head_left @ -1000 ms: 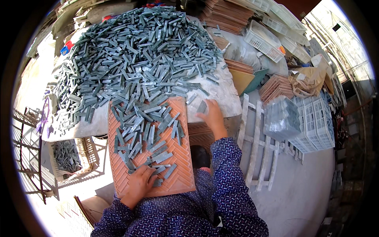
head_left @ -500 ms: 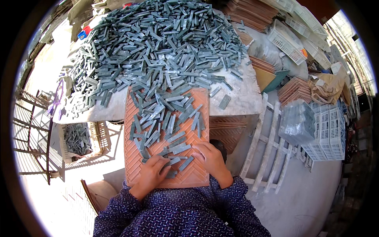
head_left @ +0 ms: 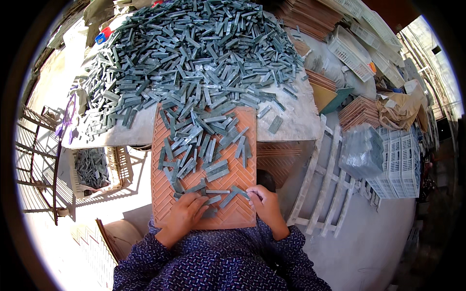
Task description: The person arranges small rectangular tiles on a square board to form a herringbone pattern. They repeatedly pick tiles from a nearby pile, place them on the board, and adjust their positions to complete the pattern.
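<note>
A terracotta-coloured tray [head_left: 167, 203] with herringbone grooves lies before me, its far end on the table's edge. Small grey-green tile strips [head_left: 217, 170] are strewn loosely over its middle and far half. My right hand [head_left: 267, 208] pinches one tile strip [head_left: 240, 192] between thumb and fingers, over the tray's right side. On the near left part, my left hand [head_left: 187, 213] is curled with its fingertips against a few loose strips. Whether it grips one is hidden by the fingers. Another strip [head_left: 228, 199] lies slanted between the hands.
A large heap of the same strips [head_left: 194, 53] covers the pale table [head_left: 296, 119]. Below left stands a crate [head_left: 116, 169] holding more. At right are a slatted pallet [head_left: 318, 194], white plastic crates [head_left: 395, 162], wrapped sheets [head_left: 361, 153] and stacked terracotta trays [head_left: 359, 111].
My right hand has moved slightly down and to the right, and now pinches a tile strip. My left hand has shifted slightly downward, staying by the same strips.
</note>
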A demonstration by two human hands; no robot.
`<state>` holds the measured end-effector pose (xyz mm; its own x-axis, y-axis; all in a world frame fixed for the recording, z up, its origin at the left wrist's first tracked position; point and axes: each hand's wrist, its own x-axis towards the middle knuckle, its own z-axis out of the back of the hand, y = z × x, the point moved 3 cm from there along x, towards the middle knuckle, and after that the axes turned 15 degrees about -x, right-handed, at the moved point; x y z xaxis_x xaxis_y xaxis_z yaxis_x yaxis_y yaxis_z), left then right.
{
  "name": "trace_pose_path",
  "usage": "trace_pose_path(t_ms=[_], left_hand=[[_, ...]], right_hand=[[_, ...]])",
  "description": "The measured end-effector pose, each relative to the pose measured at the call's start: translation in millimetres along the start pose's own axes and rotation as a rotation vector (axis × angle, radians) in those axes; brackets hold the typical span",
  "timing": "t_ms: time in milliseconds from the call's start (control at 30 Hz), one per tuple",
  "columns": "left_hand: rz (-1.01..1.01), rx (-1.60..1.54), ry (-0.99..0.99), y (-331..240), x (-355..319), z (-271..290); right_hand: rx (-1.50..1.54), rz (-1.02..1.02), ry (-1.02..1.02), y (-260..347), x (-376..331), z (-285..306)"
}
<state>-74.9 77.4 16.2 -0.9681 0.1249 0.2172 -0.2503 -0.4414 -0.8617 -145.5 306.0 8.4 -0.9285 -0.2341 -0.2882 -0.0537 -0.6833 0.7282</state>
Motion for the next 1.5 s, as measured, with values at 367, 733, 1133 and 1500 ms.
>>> trace_pose_path(t_ms=[367, 733, 1133, 1500], left_hand=[[0.815, -1.167, 0.248, 9.9, -12.4, -40.4], [0.642, -0.731, 0.251, 11.8, -18.8, -39.4], [0.834, -0.908, 0.356, -2.2, -31.1, -47.8], [0.757, -0.901, 0.293, 0.2, -33.0, -53.5]], right_hand=[[-0.409, 0.306, -0.264, -2.3, -23.5, -8.2], [-0.295, 0.246, -0.286, -25.2, -59.9, -9.6], [-0.245, 0.245, -0.359, -19.7, -55.7, -20.2], [-0.104, 0.425, -0.074, 9.6, -51.3, -5.1]])
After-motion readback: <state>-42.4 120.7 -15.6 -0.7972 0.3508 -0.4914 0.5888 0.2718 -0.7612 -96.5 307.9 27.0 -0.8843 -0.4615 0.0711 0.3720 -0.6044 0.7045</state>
